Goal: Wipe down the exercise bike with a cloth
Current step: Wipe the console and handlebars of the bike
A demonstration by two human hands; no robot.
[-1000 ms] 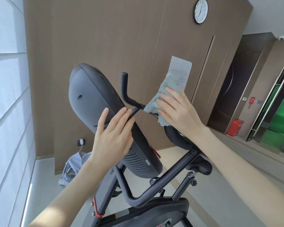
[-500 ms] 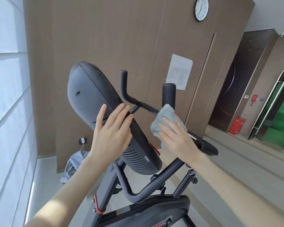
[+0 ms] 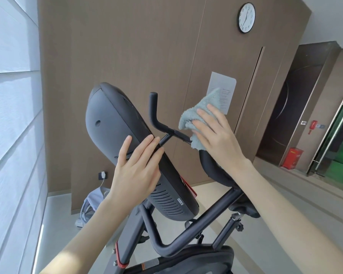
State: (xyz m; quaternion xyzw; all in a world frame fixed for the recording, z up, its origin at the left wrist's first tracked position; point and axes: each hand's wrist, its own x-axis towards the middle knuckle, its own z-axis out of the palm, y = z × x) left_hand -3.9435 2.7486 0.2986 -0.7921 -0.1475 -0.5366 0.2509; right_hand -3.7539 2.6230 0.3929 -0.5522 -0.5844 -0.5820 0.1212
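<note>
Bike [image 3: 167, 247] in centre frame, console [image 3: 115, 123] tilted. Console steadied by left hand [image 3: 136, 171], fingers flat, nothing grasped. Cloth [image 3: 194, 113] pressed on right handlebar by right hand [image 3: 216, 133], fingers closed over it. Advised: bar wrapped fully, firm strokes along length.

I count one exercise bike [image 3: 166, 248], one cloth [image 3: 198, 113], my two hands: left hand [image 3: 136, 171], right hand [image 3: 218, 135]. One clock [image 3: 246, 17], one paper sheet [image 3: 223, 86], one red box [image 3: 292, 158], one bag [image 3: 91, 204].
</note>
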